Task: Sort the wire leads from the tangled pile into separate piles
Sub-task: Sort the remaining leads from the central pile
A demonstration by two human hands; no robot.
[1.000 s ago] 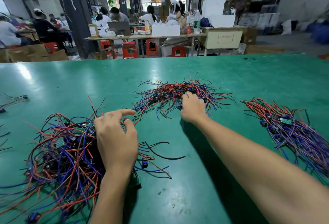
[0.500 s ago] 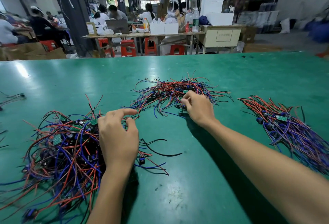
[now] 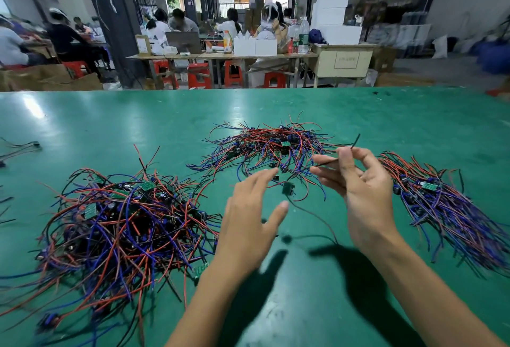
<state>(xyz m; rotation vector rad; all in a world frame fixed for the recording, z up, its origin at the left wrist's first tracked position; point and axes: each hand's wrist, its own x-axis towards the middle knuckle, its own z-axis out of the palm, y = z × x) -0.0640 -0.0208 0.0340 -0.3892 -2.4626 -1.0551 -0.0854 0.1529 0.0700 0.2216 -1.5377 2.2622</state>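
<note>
A big tangled pile [image 3: 118, 225] of red, blue and black wire leads with small green boards lies at the left of the green table [image 3: 303, 305]. A smaller pile [image 3: 265, 148] sits in the middle, farther back. A combed-out pile [image 3: 441, 208] lies at the right. My right hand [image 3: 361, 189] is raised above the table and pinches a thin black wire lead [image 3: 354, 141] between thumb and forefinger; a small dark component [image 3: 288, 188] dangles from it. My left hand [image 3: 251, 225] hovers open beside it, fingers spread, holding nothing.
A few loose black leads [image 3: 19, 150] lie at the far left edge. Beyond the table's far edge are work benches [image 3: 220, 56], red stools [image 3: 198, 76], cardboard boxes and several seated people.
My right hand has left the middle pile and lifted up and to the right with one black lead. My left hand has come off the big pile and moved right, opening.
</note>
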